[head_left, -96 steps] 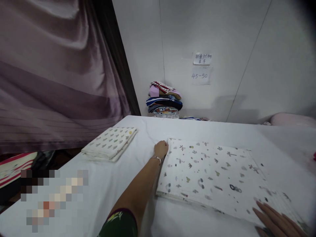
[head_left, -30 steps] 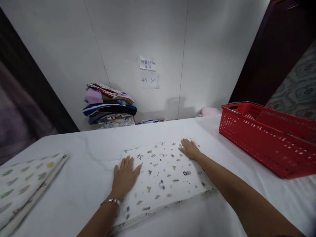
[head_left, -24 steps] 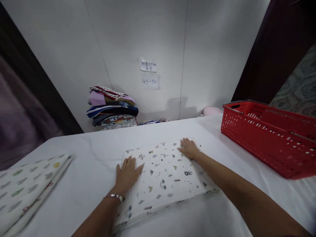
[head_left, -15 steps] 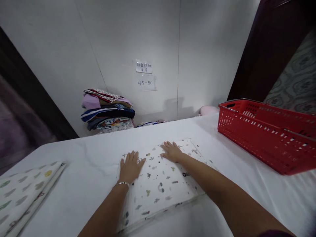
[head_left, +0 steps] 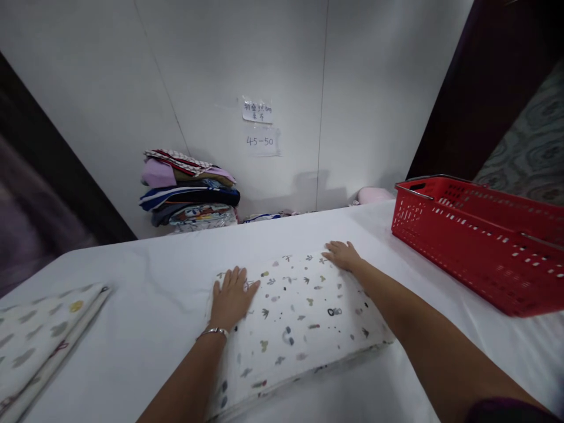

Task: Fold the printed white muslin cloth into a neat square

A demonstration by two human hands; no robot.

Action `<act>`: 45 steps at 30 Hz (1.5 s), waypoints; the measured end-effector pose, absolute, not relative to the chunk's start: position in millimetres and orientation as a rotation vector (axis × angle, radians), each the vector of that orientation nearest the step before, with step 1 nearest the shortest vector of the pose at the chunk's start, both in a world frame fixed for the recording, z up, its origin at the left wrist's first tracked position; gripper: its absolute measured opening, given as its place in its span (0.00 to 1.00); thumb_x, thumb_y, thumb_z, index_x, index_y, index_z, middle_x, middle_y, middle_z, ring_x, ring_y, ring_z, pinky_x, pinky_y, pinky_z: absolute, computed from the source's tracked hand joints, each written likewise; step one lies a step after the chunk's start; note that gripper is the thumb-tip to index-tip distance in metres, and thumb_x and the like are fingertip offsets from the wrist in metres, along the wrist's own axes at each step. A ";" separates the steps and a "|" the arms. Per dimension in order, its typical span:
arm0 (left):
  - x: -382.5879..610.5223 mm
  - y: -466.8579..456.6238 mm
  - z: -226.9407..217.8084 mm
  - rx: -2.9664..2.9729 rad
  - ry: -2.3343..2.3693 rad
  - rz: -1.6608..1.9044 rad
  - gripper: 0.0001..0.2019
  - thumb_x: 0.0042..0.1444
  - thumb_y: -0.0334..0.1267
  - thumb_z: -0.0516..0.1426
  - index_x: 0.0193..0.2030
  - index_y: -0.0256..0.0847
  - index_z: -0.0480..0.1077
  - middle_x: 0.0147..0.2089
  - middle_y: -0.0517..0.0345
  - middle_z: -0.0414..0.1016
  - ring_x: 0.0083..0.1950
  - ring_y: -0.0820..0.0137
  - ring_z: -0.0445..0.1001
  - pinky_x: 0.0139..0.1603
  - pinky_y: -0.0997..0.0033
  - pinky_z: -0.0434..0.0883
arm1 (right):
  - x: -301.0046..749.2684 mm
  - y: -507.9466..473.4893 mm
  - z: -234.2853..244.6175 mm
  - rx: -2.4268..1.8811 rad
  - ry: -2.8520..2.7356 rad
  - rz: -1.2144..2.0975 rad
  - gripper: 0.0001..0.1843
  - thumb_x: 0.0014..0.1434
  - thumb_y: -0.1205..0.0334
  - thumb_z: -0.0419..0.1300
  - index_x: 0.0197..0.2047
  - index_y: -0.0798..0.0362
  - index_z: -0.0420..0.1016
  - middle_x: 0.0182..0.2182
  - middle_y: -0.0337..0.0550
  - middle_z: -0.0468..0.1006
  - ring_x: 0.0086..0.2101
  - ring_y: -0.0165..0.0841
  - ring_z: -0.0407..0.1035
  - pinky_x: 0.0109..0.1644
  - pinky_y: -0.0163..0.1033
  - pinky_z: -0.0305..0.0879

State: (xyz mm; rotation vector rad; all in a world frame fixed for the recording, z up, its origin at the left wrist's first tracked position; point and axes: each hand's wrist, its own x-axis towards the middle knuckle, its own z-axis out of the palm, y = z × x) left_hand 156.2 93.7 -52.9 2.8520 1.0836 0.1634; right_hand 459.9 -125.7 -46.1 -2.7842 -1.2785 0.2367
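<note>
A white cloth (head_left: 299, 323) printed with small plants and rainbows lies folded flat in front of me, its layers showing along the near edge. My left hand (head_left: 231, 298) presses flat on its far left corner, fingers spread, a silver bracelet at the wrist. Over at the far right corner, my right hand (head_left: 342, 255) rests with fingers stretched out on the fabric. Neither hand grasps anything. My right forearm passes over the cloth's right edge and hides part of it.
The table has a white cover (head_left: 145, 329). At left lies another folded printed cloth (head_left: 39, 335). A red plastic basket (head_left: 467, 247) with metal handles stands at right. Beyond the far edge, a pile of folded fabrics (head_left: 189, 191) leans by the wall, under paper notes (head_left: 263, 141).
My right hand has slid rightward across the cloth, from its upper middle to the far right corner. The left hand stays in place on the cloth. The view has shifted slightly.
</note>
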 end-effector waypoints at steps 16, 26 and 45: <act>155.3 92.1 -45.0 2.817 1.070 0.148 0.33 0.60 0.56 0.38 0.67 0.39 0.51 0.71 0.50 0.43 0.71 0.57 0.41 0.66 0.46 0.45 | 458.4 -204.8 -43.0 -2.722 -1.029 0.337 0.37 0.62 0.45 0.45 0.69 0.56 0.44 0.64 0.49 0.54 0.61 0.40 0.53 0.63 0.44 0.51; 77.1 53.3 -43.0 2.868 0.910 0.022 0.33 0.59 0.57 0.41 0.67 0.40 0.52 0.71 0.51 0.40 0.71 0.58 0.38 0.67 0.46 0.41 | 398.3 -304.4 -72.0 -2.385 -0.906 0.324 0.39 0.58 0.41 0.50 0.67 0.51 0.51 0.64 0.43 0.54 0.62 0.41 0.51 0.67 0.47 0.46; 105.9 123.0 -28.2 2.861 1.026 0.147 0.29 0.57 0.43 0.47 0.66 0.36 0.53 0.69 0.46 0.49 0.70 0.59 0.46 0.66 0.52 0.49 | 442.0 -207.1 -35.3 -2.586 -1.249 0.120 0.32 0.56 0.62 0.52 0.65 0.53 0.55 0.63 0.47 0.57 0.62 0.41 0.51 0.65 0.47 0.49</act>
